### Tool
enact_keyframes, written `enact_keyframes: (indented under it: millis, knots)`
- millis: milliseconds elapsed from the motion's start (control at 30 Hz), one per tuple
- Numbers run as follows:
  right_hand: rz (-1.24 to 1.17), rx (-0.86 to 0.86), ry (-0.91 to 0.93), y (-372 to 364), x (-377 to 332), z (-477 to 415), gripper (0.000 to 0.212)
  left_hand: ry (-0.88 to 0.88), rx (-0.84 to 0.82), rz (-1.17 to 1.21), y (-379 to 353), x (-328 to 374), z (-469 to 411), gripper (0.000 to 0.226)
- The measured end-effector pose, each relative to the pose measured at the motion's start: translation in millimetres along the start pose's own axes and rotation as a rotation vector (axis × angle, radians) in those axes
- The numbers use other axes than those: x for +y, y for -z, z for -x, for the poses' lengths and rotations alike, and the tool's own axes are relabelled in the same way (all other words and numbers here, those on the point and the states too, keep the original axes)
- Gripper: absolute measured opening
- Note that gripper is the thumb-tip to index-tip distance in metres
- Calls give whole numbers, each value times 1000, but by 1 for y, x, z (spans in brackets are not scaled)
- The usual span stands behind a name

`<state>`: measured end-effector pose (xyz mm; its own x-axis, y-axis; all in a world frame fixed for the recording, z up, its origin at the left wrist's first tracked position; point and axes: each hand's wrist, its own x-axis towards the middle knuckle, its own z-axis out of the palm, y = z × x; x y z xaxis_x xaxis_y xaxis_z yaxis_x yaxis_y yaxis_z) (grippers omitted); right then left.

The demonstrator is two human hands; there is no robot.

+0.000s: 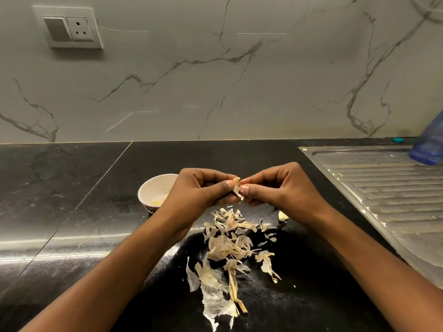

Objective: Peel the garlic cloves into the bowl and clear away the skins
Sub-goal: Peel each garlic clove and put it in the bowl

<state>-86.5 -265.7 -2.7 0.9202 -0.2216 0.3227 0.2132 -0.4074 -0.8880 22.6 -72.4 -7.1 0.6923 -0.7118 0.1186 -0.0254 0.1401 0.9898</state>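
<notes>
Garlic clove, skin partly loose, pinched at thumbs and fingertips by left grip and right grip, both clenched on it. Hangs above the dark surface, over a scatter of skins. White bowl just left of left grip, holding something pale yellow. Another clove lying near the right wrist. Steel drainboard off to the right.

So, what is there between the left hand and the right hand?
In the head view, one garlic clove, its skin partly loose, sits between the left hand and the right hand; both hands pinch it.
</notes>
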Motion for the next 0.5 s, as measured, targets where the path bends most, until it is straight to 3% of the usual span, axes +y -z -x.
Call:
enact_keyframes:
  millis: [267, 500]
  knots:
    - [196, 59, 81, -3, 6, 0, 8, -18, 11, -78, -5, 2, 4, 18]
    - [222, 107, 136, -5, 8, 0, 4, 6, -22, -23, -10, -1, 6, 23]
